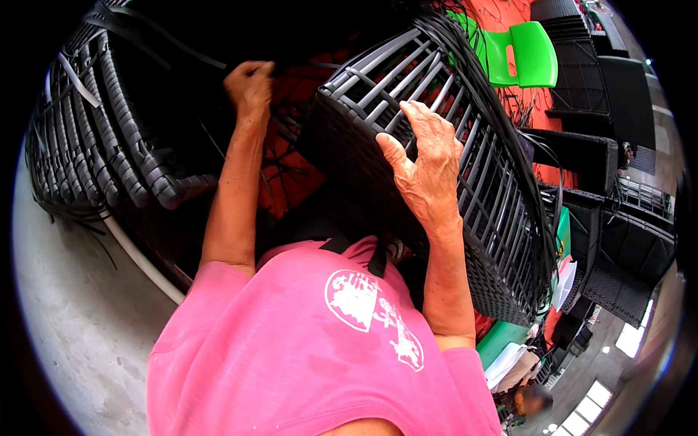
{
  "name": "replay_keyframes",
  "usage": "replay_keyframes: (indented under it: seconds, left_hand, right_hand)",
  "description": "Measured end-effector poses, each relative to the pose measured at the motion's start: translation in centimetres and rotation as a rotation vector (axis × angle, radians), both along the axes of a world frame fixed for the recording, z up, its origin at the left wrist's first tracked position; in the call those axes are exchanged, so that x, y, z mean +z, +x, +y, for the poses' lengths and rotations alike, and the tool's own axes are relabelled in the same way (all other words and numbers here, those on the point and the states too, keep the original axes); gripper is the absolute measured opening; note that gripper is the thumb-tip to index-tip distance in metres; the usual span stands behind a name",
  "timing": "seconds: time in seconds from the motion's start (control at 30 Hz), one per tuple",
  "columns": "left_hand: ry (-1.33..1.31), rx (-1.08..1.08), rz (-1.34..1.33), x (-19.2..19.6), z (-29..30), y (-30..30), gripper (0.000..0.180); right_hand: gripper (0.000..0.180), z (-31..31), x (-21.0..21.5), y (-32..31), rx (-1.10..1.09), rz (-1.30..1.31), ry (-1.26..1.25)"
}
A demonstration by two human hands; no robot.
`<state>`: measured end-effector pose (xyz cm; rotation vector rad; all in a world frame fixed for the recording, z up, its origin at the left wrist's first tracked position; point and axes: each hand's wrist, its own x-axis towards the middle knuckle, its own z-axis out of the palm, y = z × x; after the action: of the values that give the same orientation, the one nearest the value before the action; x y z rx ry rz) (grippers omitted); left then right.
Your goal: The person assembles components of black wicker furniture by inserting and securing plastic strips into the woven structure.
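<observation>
A large black wicker furniture piece (502, 182) stands tilted in front of me, its side partly woven and partly bare parallel bars. My right hand (429, 163) is spread over the bars at its near upper edge, thumb apart from the fingers; whether it touches them I cannot tell. Farther left, my left hand (251, 87) is curled closed over the dark hollow beside this piece. A thin flat strip (320, 65) shows close to that fist, but what the fingers grip is hidden. Long black strands (476, 80) hang along the wicker piece's far edge.
Another black woven piece (94, 138) with loose strip ends stands at my left, above a grey floor (73, 312). A green plastic chair (527, 54) sits on red flooring at the far right. Several black wicker pieces (618, 254) are stacked behind, and a person (534, 400) is beyond.
</observation>
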<state>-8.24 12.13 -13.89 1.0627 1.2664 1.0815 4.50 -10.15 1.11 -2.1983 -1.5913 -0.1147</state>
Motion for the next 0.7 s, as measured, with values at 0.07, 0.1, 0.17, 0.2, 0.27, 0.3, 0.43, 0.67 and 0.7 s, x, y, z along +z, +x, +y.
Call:
replay_keyframes:
  seconds: [0.07, 0.1, 0.17, 0.2, 0.27, 0.3, 0.43, 0.67, 0.7]
  left_hand:
    - [0.031, 0.106, 0.136, 0.3, -1.0, -0.6, 0.013]
    - [0.238, 0.155, 0.220, 0.9, -2.4, -0.6, 0.014]
    - [0.459, 0.085, 0.234, 2.6, -5.3, -0.6, 0.020]
    - [0.541, 0.040, 0.208, 2.7, -6.4, -0.4, 0.014]
    - [-0.122, -0.405, 0.208, 6.0, -6.9, 0.5, 0.025]
    - [-0.248, -0.473, 0.051, 6.8, -6.7, 1.1, 0.029]
    - [-0.551, -0.640, -0.490, 7.0, -4.2, 3.4, 0.040]
    - [0.157, -0.262, -0.332, 5.5, -0.8, 1.8, 0.036]
    - [0.185, -0.191, -0.339, 4.9, -1.4, 2.0, 0.033]
  right_hand:
    - [0.054, -0.3, -0.1, 0.2, -0.010, 0.013, 0.003]
    - [0.054, -0.3, 0.1, 0.2, -0.012, 0.007, 0.003]
    - [0.052, -0.5, 0.0, 0.2, -0.018, 0.004, 0.008]
    - [0.052, -0.6, -0.1, 0.3, -0.017, 0.007, 0.012]
    - [0.050, -0.9, -0.2, 0.7, -0.031, 0.007, 0.012]
    - [0.050, -0.9, -0.3, 0.7, -0.033, 0.012, 0.007]
    - [0.049, -0.5, -0.1, 0.4, -0.019, 0.001, 0.018]
    - [0.053, -0.6, -0.6, 0.2, -0.021, -0.018, 0.047]
    - [0.053, -0.6, -0.6, 0.1, -0.015, -0.015, 0.054]
